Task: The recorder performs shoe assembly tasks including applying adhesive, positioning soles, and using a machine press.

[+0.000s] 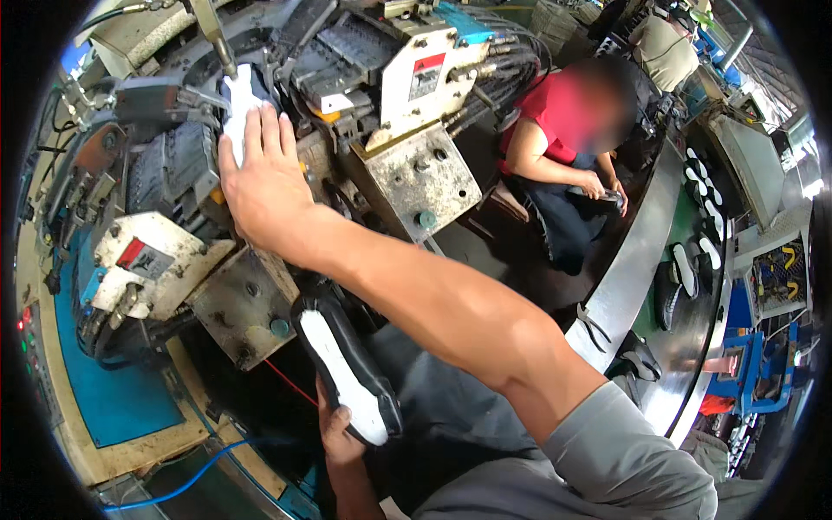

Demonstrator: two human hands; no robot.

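My left hand [341,432] is closed around a black shoe upper [373,373], its thumb pressed on the white sole side, which faces up. Reaching far forward, my right hand [269,178] lies with fingers stretched out on the white bottom of another shoe [238,121] set in the machine. Fingers and palm hide part of that shoe. A metal rod [224,56] comes down onto its far end. Dark clamp blocks of the machine [182,165] stand close on both sides of it.
Steel plates [420,186] with bolts jut out near my right forearm. On the right, a conveyor [641,234] carries several shoes, and pliers [593,328] lie on its edge. A co-worker in red [555,121] sits ahead holding a shoe. A blue hose [182,490] runs at the lower left.
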